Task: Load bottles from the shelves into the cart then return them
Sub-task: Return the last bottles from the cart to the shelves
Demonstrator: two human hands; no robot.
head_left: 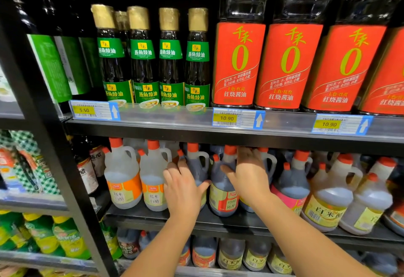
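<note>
- Progress is hard to place; no cart shows, and the black metal shelf (218, 218) at 6 o'clock holds a full row of jugs, so I judge this either an early pick or a late return
- left hand (183, 189) lies on a dark plastic jug with an orange cap (197, 167); its fingers (172, 174) are straight and spread; the jug stands at 12 o'clock of the palm
- right hand (249, 178) reaches up with spread fingers, pinching nothing visible; a second dark jug with a red-and-yellow label (223, 199) touches its thumb at 9 o'clock
</note>
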